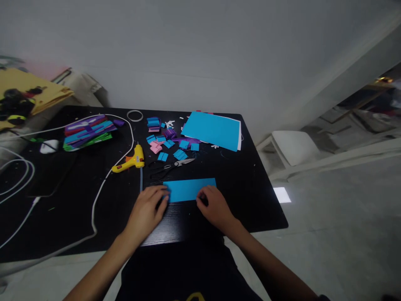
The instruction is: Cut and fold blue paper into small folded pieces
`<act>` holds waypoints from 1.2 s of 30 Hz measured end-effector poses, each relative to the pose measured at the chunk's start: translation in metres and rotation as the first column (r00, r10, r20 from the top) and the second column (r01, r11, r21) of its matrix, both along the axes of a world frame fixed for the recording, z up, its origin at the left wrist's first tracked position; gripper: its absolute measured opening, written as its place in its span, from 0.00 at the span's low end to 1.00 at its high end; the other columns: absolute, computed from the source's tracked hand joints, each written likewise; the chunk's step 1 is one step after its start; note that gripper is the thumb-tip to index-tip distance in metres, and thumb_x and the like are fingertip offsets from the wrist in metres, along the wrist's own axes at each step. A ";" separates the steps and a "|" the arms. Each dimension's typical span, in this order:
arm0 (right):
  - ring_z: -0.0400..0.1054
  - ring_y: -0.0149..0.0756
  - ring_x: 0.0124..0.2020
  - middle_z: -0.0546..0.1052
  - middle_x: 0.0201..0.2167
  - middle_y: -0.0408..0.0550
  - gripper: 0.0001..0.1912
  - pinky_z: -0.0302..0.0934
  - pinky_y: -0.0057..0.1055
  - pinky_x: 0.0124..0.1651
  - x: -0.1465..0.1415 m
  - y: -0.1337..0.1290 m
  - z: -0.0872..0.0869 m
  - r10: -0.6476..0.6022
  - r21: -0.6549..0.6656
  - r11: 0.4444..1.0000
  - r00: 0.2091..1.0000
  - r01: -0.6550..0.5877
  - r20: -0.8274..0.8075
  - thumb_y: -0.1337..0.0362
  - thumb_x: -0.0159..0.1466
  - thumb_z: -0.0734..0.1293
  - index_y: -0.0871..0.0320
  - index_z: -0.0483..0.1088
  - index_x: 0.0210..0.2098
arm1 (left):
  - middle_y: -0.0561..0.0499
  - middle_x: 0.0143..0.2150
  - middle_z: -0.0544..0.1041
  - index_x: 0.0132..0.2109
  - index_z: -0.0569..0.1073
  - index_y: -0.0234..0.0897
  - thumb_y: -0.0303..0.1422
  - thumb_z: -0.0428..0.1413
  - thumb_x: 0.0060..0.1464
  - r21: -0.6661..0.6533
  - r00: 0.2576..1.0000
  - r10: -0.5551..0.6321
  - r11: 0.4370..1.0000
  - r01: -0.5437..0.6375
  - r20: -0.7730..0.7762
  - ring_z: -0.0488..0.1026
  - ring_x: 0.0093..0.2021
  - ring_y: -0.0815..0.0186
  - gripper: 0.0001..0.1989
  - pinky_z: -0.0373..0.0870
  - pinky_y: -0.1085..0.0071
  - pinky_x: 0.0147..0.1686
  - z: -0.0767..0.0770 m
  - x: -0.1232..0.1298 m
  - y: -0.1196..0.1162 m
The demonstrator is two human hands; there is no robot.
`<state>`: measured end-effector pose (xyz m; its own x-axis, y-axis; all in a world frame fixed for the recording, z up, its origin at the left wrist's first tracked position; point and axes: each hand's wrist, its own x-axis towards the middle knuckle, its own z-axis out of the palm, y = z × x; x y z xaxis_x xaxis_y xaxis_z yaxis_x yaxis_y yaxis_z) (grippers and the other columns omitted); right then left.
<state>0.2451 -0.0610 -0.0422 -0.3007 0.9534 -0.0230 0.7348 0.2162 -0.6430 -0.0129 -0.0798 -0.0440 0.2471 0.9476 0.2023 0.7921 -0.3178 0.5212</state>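
Observation:
In front of me a blue paper strip [184, 191] lies lengthwise on the black table, with a straight upper edge. My left hand [150, 205] is at its left end, fingers bent and the tips on the paper's edge. At the lower right part of the strip my right hand [213, 204] is curled, thumb and fingertips gripping the edge. Just beyond the strip are scissors [175, 166] with dark handles, their blades pointing right. A yellow glue gun [131, 159] lies to the left with its nozzle pointing away from me.
Small cut pieces of blue paper [180, 154], pink paper [156, 146] and purple paper lie past the scissors. Blue sheets [213, 129] are stacked at the back right. Folded coloured paper strips [89, 131], a tape ring [134, 116] and white cables [94, 213] occupy the left. A white stool [294, 146] stands right.

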 end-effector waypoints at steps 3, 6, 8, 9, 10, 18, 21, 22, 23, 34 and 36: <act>0.70 0.42 0.39 0.76 0.36 0.48 0.06 0.64 0.37 0.43 -0.001 -0.001 0.000 -0.002 0.018 1.000 0.999 0.001 0.034 0.71 0.67 0.68 0.55 0.69 0.35 | 0.42 0.64 0.77 0.57 0.78 0.39 0.34 0.51 0.71 0.042 0.997 -0.079 0.996 0.078 0.002 0.73 0.65 0.51 0.14 0.70 0.49 0.64 -0.009 0.013 -0.003; 0.69 0.44 0.39 0.76 0.37 0.51 0.06 0.63 0.39 0.43 -0.005 -0.001 0.000 0.011 0.044 0.999 0.993 -0.017 0.117 0.72 0.68 0.66 0.56 0.69 0.36 | 0.41 0.68 0.74 0.61 0.76 0.39 0.33 0.52 0.71 0.044 0.993 -0.115 0.992 0.116 -0.019 0.70 0.68 0.50 0.16 0.69 0.47 0.66 -0.017 0.020 -0.005; 0.69 0.44 0.39 0.76 0.36 0.51 0.05 0.63 0.40 0.44 -0.011 0.000 0.000 0.044 0.051 0.997 0.985 -0.054 0.166 0.71 0.68 0.66 0.56 0.69 0.36 | 0.41 0.68 0.75 0.61 0.76 0.39 0.33 0.52 0.71 0.046 0.994 -0.109 0.993 0.110 -0.025 0.70 0.69 0.49 0.16 0.69 0.46 0.66 -0.021 0.021 -0.005; 0.69 0.44 0.40 0.76 0.36 0.51 0.05 0.62 0.40 0.45 -0.015 0.001 0.000 0.069 0.050 0.996 0.982 -0.079 0.176 0.71 0.68 0.67 0.56 0.70 0.36 | 0.41 0.68 0.75 0.61 0.76 0.39 0.33 0.52 0.71 0.046 0.994 -0.105 0.993 0.106 -0.027 0.71 0.68 0.49 0.16 0.69 0.45 0.66 -0.022 0.021 -0.005; 0.69 0.44 0.41 0.77 0.37 0.50 0.04 0.62 0.39 0.45 -0.020 0.002 0.000 0.096 0.047 0.993 0.979 -0.106 0.179 0.70 0.69 0.68 0.56 0.70 0.37 | 0.41 0.68 0.75 0.61 0.76 0.39 0.33 0.52 0.71 0.047 0.994 -0.103 0.993 0.104 -0.028 0.71 0.68 0.49 0.16 0.69 0.45 0.66 -0.024 0.021 -0.006; 0.70 0.45 0.44 0.79 0.39 0.52 0.05 0.60 0.39 0.48 -0.051 0.008 0.001 0.202 -0.014 0.979 0.954 -0.204 0.221 0.68 0.72 0.66 0.60 0.73 0.39 | 0.42 0.66 0.76 0.59 0.77 0.40 0.33 0.52 0.71 0.079 0.994 -0.104 0.991 0.106 -0.032 0.72 0.67 0.49 0.15 0.72 0.45 0.64 -0.025 0.021 -0.005; 0.71 0.44 0.44 0.79 0.38 0.51 0.05 0.59 0.37 0.47 -0.043 0.009 0.003 0.192 -0.041 0.981 0.957 -0.188 0.216 0.68 0.73 0.67 0.59 0.74 0.39 | 0.41 0.66 0.77 0.58 0.78 0.39 0.33 0.52 0.70 0.098 0.995 -0.099 0.990 0.101 -0.029 0.73 0.66 0.48 0.15 0.73 0.45 0.63 -0.025 0.022 -0.005; 0.71 0.43 0.44 0.79 0.38 0.51 0.05 0.59 0.37 0.47 -0.039 0.009 0.005 0.182 -0.051 0.983 0.958 -0.175 0.223 0.68 0.73 0.67 0.59 0.74 0.39 | 0.41 0.65 0.77 0.57 0.78 0.39 0.33 0.52 0.70 0.105 0.995 -0.095 0.990 0.097 -0.029 0.74 0.66 0.48 0.14 0.74 0.45 0.62 -0.025 0.022 -0.004; 0.71 0.43 0.44 0.79 0.39 0.51 0.05 0.59 0.36 0.46 -0.034 0.008 0.007 0.168 -0.063 0.985 0.958 -0.158 0.232 0.68 0.73 0.67 0.59 0.74 0.39 | 0.41 0.65 0.77 0.57 0.78 0.39 0.32 0.52 0.70 0.109 0.995 -0.091 0.990 0.094 -0.029 0.74 0.66 0.48 0.14 0.74 0.45 0.62 -0.025 0.022 -0.004; 0.74 0.43 0.42 0.80 0.40 0.52 0.06 0.63 0.35 0.43 0.016 0.009 0.025 0.029 -0.174 0.984 0.962 0.020 0.272 0.67 0.73 0.67 0.59 0.75 0.39 | 0.40 0.66 0.77 0.58 0.78 0.38 0.32 0.52 0.70 0.127 0.995 -0.099 0.987 0.103 -0.032 0.74 0.66 0.48 0.15 0.75 0.44 0.61 -0.024 0.021 -0.004; 0.74 0.43 0.41 0.80 0.41 0.52 0.06 0.63 0.36 0.43 0.026 0.008 0.024 0.006 -0.168 0.985 0.958 0.044 0.287 0.67 0.73 0.67 0.59 0.75 0.40 | 0.41 0.66 0.77 0.57 0.78 0.39 0.32 0.53 0.70 0.128 0.995 -0.097 0.987 0.099 -0.023 0.74 0.65 0.48 0.14 0.75 0.44 0.61 -0.024 0.022 -0.004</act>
